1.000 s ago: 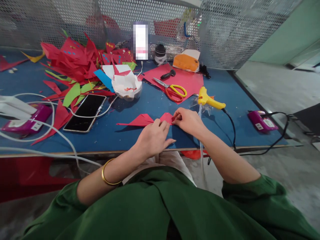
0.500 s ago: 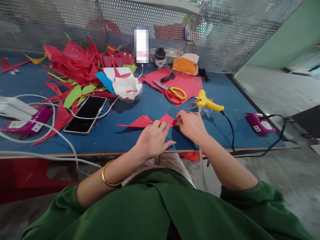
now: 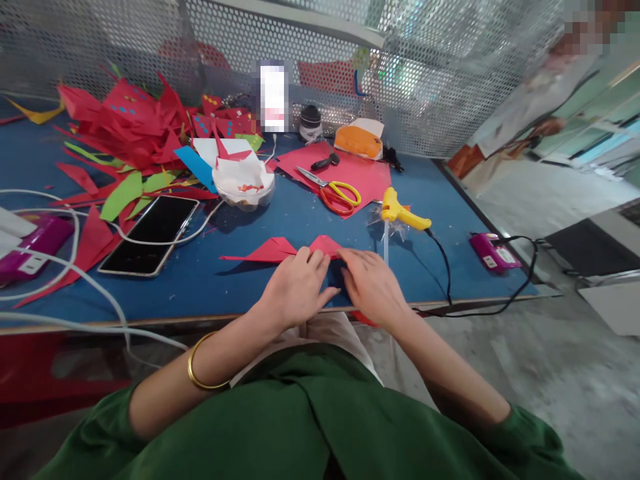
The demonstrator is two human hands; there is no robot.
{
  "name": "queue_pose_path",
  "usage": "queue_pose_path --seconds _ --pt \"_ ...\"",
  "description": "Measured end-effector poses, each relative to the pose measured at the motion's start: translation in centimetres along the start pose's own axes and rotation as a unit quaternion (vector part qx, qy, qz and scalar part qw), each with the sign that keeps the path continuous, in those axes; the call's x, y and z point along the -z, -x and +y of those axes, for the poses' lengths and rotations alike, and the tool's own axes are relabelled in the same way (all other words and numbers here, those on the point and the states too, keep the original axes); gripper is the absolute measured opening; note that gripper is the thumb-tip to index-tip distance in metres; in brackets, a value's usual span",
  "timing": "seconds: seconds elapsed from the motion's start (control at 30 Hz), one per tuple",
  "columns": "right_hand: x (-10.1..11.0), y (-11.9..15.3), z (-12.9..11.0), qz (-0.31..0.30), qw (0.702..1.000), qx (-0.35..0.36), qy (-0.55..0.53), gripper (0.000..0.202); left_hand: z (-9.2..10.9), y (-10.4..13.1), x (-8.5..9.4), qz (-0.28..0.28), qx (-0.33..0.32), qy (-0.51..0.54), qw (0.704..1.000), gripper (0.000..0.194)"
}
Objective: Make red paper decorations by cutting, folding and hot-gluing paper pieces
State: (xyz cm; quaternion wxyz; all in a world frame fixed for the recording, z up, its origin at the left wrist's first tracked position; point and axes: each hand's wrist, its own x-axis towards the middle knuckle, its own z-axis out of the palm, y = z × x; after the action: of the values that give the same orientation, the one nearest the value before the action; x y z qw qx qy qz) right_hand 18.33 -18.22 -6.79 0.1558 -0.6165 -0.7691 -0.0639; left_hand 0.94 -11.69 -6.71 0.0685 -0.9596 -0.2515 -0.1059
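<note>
A folded red paper piece (image 3: 271, 250) lies near the blue table's front edge, its thin point toward the left. My left hand (image 3: 297, 285) rests with its fingertips on the middle of the paper, thumb held apart, palm down; it presses rather than grips. On the paper's right end are the fingertips of my right hand (image 3: 374, 285), fingers extended and thumb apart. Part of the paper is hidden under both hands. Beyond them lie red and yellow scissors (image 3: 337, 197) on a red sheet (image 3: 367, 178), and a yellow glue gun (image 3: 404, 212) stands to the right.
Red paper pieces (image 3: 127, 123) are heaped at the back left. A dark phone (image 3: 151, 235), white cables and a bowl (image 3: 244, 193) lie left of centre. Purple power units sit at both sides, one at right (image 3: 494, 253). A lit phone (image 3: 274, 98) leans against the mesh.
The right hand's fingers have straightened and moved onto the paper's right end, beside the left hand. The whole view has shifted slightly.
</note>
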Motion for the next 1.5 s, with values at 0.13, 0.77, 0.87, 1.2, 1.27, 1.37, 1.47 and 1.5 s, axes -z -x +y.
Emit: queue_pose_path --seconds 0.13,0.77,0.87,1.2,1.27,1.37,1.47,1.5 --pt "-0.9 0.6 -1.5 -0.04 0.998 0.024 0.041 0.046 0.0 0.1 -0.2 0.003 -0.002 0.0 1.0 0.047" --pt "-1.8 1.0 -3.2 -0.02 0.998 -0.06 0.028 0.05 0.0 0.5 -0.2 0.026 0.002 0.004 1.0 0.042" --pt "-1.7 1.0 -3.5 -0.04 0.997 -0.055 0.034 0.052 -0.5 1.5 -0.1 0.05 -0.004 0.012 0.999 0.039" --pt "-1.7 0.0 -6.2 -0.06 0.992 -0.079 0.079 0.057 -3.4 4.0 0.8 0.157 0.166 0.094 0.969 0.021" --pt "-1.8 0.0 -6.3 -0.06 0.992 -0.084 0.077 0.057 -4.0 3.8 0.8 0.151 0.203 0.098 0.963 0.018" --pt "-1.7 0.0 -6.3 -0.058 0.992 -0.084 0.071 0.057 -4.6 3.3 0.5 0.119 0.216 0.11 0.963 0.017" --pt "-1.7 -0.1 -6.4 -0.057 0.993 -0.084 0.06 0.057 -4.9 3.0 0.1 0.109 0.222 0.121 0.961 0.017" --pt "-1.8 -0.2 -6.5 -0.057 0.994 -0.078 0.055 0.057 -4.9 2.9 0.0 0.109 0.226 0.126 0.96 0.017"
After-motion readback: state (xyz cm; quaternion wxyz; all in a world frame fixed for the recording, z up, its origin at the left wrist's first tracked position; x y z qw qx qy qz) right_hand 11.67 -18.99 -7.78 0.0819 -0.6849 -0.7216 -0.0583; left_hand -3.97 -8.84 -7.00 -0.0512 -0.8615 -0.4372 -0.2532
